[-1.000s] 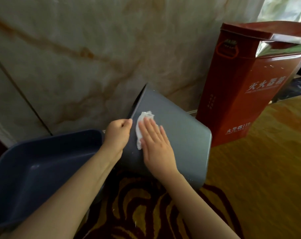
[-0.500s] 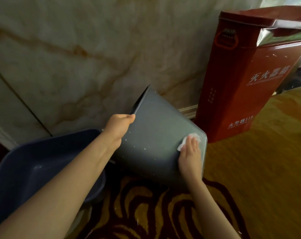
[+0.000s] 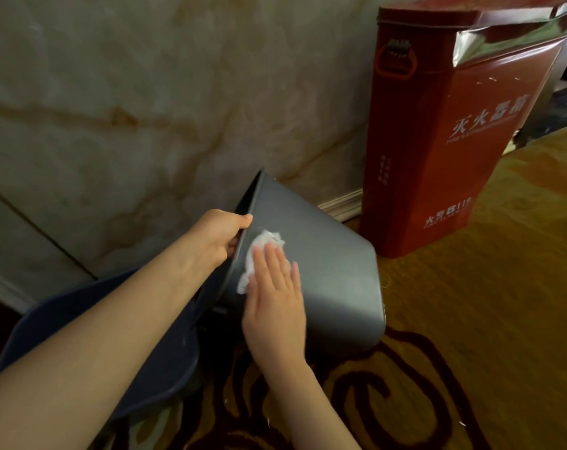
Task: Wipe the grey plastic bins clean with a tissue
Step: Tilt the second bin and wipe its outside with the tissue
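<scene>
Tissue shredding is the chief risk: the crumpled white tissue (image 3: 263, 254) already looks frayed at its edges, and pale flecks show on the patterned gold and dark red carpet (image 3: 470, 319), so dragging it under a flat palm may, in my judgement, leave lint on the surface being cleaned. A second risk is the tilted grey plastic bin (image 3: 324, 274) slipping or rolling toward the red metal extinguisher cabinet (image 3: 438, 141) at far right, since it rests on one lower edge only and is steadied at a single point.

The left hand (image 3: 215, 237) is closed over the bin's rim, thumb outside and fingers hidden inside. The right hand (image 3: 275, 300) is spread flat, fingers extended together, pressing the tissue against the bin's outer wall just beside the rim; it grips nothing.

The bin lies tipped at scene centre, mouth toward the marble-look wall (image 3: 145, 108), base toward the right. Its wall appears matte, smooth and largely free of marks. A second, dark blue-grey plastic bin (image 3: 80, 323) sits at near left, partly under the left forearm.
</scene>
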`<state>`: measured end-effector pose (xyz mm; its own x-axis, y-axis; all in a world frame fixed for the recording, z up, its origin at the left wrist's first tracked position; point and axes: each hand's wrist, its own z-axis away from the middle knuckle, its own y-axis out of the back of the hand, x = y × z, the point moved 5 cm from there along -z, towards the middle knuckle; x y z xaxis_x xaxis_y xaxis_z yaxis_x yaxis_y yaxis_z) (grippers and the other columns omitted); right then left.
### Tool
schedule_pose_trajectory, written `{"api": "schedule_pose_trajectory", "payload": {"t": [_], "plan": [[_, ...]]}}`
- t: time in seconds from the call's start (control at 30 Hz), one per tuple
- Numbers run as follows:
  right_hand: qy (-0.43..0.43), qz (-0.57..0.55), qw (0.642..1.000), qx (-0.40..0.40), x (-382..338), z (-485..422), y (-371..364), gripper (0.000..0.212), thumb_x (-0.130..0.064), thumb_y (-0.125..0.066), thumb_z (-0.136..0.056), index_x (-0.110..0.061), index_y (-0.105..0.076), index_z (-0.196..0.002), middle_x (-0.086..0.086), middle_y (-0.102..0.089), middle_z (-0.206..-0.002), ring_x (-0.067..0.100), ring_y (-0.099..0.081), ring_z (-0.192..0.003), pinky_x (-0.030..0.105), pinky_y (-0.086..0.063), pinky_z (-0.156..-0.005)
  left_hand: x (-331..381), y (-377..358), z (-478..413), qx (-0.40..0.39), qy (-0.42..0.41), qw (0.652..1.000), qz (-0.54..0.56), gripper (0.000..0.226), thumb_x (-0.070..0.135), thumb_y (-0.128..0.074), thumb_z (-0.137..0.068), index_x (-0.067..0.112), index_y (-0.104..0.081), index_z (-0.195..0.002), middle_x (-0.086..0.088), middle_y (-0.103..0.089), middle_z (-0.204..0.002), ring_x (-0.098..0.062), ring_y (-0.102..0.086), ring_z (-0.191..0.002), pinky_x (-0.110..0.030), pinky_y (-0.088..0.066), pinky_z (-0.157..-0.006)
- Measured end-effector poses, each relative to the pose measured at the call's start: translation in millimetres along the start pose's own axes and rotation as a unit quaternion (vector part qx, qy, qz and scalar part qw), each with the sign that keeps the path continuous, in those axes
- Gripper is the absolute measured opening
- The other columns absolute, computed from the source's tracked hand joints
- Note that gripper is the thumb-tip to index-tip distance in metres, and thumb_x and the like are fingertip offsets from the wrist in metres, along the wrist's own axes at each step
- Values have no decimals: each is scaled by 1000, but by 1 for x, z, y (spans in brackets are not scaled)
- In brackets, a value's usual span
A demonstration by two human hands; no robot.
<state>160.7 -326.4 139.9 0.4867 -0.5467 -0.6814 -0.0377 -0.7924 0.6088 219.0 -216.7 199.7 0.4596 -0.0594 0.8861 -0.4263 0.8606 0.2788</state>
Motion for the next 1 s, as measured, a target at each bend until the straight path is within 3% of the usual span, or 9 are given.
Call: {"api": "schedule_pose_trajectory", "payload": {"t": [0.07,0.13,0.27,0.33,0.4,0.47,0.6,0.8,1.0], "plan": [[-67,5,997,22,33,20,4,51,-21,-28,-97,-28,-10,-144,-7,-11,-154,4,5,-141,29,6,-114,4,-2,1,12,-15,1000,-5,17,12,-54,-89,3,-57,-75,-5,-59,-55,-12,-56,-36,-18,-43,-34],[-147,-2,988,42,75,41,13,49,-19,-30,-98,-30,-9,-140,-8,-10,-154,3,3,-141,29,2,-116,5,-1,1,20,-27,999,-8,16,12,-55,-88,-3,-61,-93,-9,-61,-66,-12,-56,-37,-17,-43,-33],[-268,-10,961,66,139,56,34,44,-22,-30,-99,-22,-24,-142,-2,-20,-154,8,-8,-142,33,-4,-118,6,-5,2,16,-53,998,-31,32,13,-56,-87,-4,-60,-113,-25,-65,-109,-23,-64,-67,-16,-47,-45],[-297,-16,953,62,148,53,42,44,-22,-29,-99,-19,-27,-143,1,-21,-154,10,-9,-142,32,-1,-117,7,-9,4,12,-58,997,-38,33,15,-57,-87,-4,-60,-114,-23,-66,-106,-33,-66,-88,-21,-47,-61],[-260,-39,964,38,131,43,42,44,-20,-30,-99,-19,-24,-143,1,-19,-155,8,-7,-141,27,-1,-115,7,-10,7,-4,-54,998,-27,29,15,-57,-87,-2,-61,-110,-13,-67,-82,-26,-64,-70,-16,-47,-52],[-156,-77,985,13,90,27,37,45,-23,-29,-99,-25,-17,-143,-5,-14,-155,2,-1,-140,26,1,-115,6,-11,11,-26,-41,999,-13,18,16,-57,-86,3,-64,-98,-5,-63,-65,-17,-58,-53,-15,-46,-39],[19,-97,995,-16,11,-1,27,48,-35,-17,-96,-31,-12,-144,-13,-6,-153,-4,9,-139,24,5,-115,4,-17,21,-68,-45,997,-11,19,19,-54,-88,13,-63,-73,-1,-62,-54,-9,-57,-43,-16,-45,-41],[33,-58,997,-25,24,-63,36,48,-19,-33,-98,-15,-22,-145,1,-17,-155,12,-6,-143,28,2,-114,7,-24,27,-69,-81,994,-26,20,17,-48,-92,11,-65,-101,-3,-63,-67,-1,-59,-41,-13,-44,-40],[46,-90,995,-25,26,-62,39,47,-16,-33,-97,-14,-25,-144,2,-19,-155,12,-8,-143,29,1,-115,8,-27,23,-75,-82,993,-35,19,19,-51,-91,16,-67,-82,6,-66,-49,-3,-60,-42,-17,-47,-44]]}}
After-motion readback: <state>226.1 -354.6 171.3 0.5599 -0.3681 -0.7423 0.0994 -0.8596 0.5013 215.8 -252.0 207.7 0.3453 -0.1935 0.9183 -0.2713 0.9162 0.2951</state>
